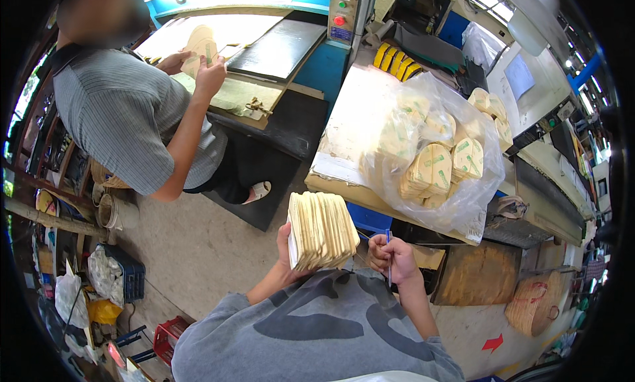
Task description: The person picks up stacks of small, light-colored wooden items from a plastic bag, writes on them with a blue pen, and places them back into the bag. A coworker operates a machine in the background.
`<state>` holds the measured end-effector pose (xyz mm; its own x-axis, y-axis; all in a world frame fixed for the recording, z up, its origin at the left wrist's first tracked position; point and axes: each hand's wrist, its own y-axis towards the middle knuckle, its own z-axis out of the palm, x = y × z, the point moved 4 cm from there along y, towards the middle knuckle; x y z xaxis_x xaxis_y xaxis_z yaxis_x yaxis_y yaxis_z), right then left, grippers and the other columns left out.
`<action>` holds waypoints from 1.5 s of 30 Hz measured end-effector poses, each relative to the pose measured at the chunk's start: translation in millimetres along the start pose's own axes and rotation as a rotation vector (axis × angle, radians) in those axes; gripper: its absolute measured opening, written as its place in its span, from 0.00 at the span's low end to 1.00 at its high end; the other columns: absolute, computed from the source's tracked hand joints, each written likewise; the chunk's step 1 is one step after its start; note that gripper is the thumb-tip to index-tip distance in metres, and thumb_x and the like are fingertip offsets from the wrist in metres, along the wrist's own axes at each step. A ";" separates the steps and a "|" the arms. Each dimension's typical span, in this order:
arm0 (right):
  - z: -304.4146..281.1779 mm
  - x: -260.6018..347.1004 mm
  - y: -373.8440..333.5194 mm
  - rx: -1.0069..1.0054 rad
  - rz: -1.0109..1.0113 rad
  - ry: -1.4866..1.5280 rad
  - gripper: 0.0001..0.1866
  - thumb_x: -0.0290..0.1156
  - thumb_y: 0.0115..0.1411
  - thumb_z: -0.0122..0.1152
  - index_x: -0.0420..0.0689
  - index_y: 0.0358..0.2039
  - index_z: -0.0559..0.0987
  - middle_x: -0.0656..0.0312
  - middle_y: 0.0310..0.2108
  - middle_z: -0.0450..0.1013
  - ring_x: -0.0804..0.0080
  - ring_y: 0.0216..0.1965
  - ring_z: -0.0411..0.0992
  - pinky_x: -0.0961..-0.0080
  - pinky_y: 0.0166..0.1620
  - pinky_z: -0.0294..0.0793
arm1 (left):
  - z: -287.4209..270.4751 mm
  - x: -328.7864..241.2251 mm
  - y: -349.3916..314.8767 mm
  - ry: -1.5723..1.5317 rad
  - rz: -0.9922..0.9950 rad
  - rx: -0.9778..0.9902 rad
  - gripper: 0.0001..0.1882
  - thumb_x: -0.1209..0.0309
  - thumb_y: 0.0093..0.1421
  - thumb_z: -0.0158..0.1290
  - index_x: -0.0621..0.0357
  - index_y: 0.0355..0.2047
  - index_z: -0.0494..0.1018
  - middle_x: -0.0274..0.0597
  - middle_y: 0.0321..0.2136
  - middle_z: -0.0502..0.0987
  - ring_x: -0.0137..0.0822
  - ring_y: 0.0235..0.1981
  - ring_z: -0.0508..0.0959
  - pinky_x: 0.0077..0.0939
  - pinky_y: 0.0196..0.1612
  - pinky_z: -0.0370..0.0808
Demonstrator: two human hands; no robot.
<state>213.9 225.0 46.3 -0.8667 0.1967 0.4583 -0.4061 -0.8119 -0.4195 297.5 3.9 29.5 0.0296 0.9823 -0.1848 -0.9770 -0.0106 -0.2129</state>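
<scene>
My left hand (284, 248) is closed round a thick stack of cream insole boards (324, 230), held on edge in front of my chest. Most of its fingers are hidden behind and under the stack. Just right of it, my right hand (399, 259) grips a blue pen (389, 238) upright in a fist, apart from the boards. On the worktable ahead, a clear plastic bag (479, 203) lies open around several piles of similar insole boards (433, 167) with green print.
A co-worker (132, 111) stands at the left, holding a sole-shaped board (200, 48) at a press. The white worktable (344, 127) has yellow rolls (395, 61) at its back. Crates and a red basket (169, 339) stand on the floor at left; a woven basket (532, 302) is at right.
</scene>
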 end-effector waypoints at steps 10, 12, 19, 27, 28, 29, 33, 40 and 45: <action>8.7 3.8 -15.1 -0.016 -0.271 0.402 0.14 0.25 0.60 0.52 0.37 0.46 0.73 0.63 0.29 0.64 0.75 0.23 0.60 0.74 0.36 0.65 | 5.2 13.9 21.5 -0.143 -0.084 0.056 0.49 0.31 0.61 0.46 0.55 0.71 0.61 0.54 0.64 0.70 0.56 0.63 0.73 0.59 0.65 0.69; 2.1 2.7 -15.8 0.034 -0.246 0.479 0.20 0.23 0.61 0.51 0.36 0.54 0.72 0.63 0.33 0.65 0.79 0.20 0.57 0.77 0.29 0.61 | 39.2 18.1 22.7 0.007 -0.111 0.083 0.49 0.28 0.60 0.44 0.49 0.70 0.64 0.49 0.62 0.73 0.53 0.63 0.74 0.65 0.66 0.67; 6.7 3.9 -18.5 -0.073 -0.182 0.423 0.26 0.23 0.60 0.49 0.38 0.61 0.71 0.65 0.44 0.69 0.81 0.20 0.56 0.81 0.25 0.62 | 3.6 24.6 24.4 0.133 -0.106 -0.169 0.49 0.27 0.57 0.46 0.48 0.68 0.66 0.49 0.59 0.76 0.53 0.58 0.77 0.64 0.58 0.75; 18.5 15.1 -32.8 -0.162 -0.326 0.263 0.29 0.21 0.58 0.47 0.34 0.62 0.71 0.62 0.52 0.69 0.78 0.24 0.65 0.64 0.40 0.78 | -2.4 11.9 17.5 0.423 -0.068 -0.162 0.41 0.54 0.58 0.59 0.65 0.66 0.64 0.58 0.52 0.79 0.53 0.48 0.84 0.45 0.52 0.84; 22.9 16.5 -36.0 -0.180 -0.323 0.228 0.29 0.20 0.58 0.47 0.33 0.62 0.72 0.61 0.52 0.68 0.77 0.24 0.66 0.64 0.40 0.79 | -1.4 11.2 16.3 0.446 -0.093 -0.143 0.40 0.56 0.58 0.59 0.66 0.66 0.64 0.58 0.52 0.79 0.53 0.49 0.84 0.45 0.53 0.83; 29.2 17.1 -38.1 -0.197 -0.314 0.193 0.29 0.20 0.58 0.46 0.32 0.62 0.72 0.60 0.53 0.68 0.75 0.25 0.66 0.63 0.41 0.79 | 2.3 9.9 14.9 0.457 -0.099 -0.129 0.39 0.57 0.58 0.59 0.66 0.66 0.64 0.57 0.53 0.79 0.52 0.49 0.84 0.44 0.54 0.83; 39.4 18.0 -38.2 -0.293 -0.391 0.011 0.28 0.20 0.58 0.48 0.28 0.60 0.71 0.57 0.51 0.70 0.73 0.27 0.69 0.63 0.43 0.81 | 24.8 9.2 17.2 0.538 -0.023 -0.119 0.36 0.63 0.60 0.60 0.66 0.64 0.63 0.53 0.53 0.77 0.45 0.52 0.82 0.40 0.56 0.81; 61.5 17.4 -21.7 -0.353 -0.403 -0.203 0.19 0.18 0.63 0.45 0.30 0.54 0.74 0.57 0.43 0.70 0.73 0.33 0.73 0.67 0.45 0.79 | 29.8 4.6 25.2 0.910 0.351 -0.269 0.40 0.69 0.54 0.70 0.69 0.62 0.61 0.51 0.52 0.74 0.37 0.54 0.76 0.34 0.59 0.73; 68.1 31.3 -7.7 -0.408 -0.453 -0.318 0.16 0.19 0.63 0.45 0.33 0.50 0.74 0.59 0.42 0.73 0.72 0.32 0.74 0.70 0.43 0.79 | 47.2 9.6 23.1 1.325 0.562 -0.232 0.45 0.69 0.49 0.73 0.69 0.61 0.58 0.53 0.52 0.74 0.40 0.54 0.76 0.34 0.59 0.73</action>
<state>209.7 199.9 117.3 -0.4841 0.2467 0.8395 -0.8390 -0.4033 -0.3653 265.2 21.9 68.1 -0.0426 -0.0491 -0.9979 -0.8734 -0.4832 0.0610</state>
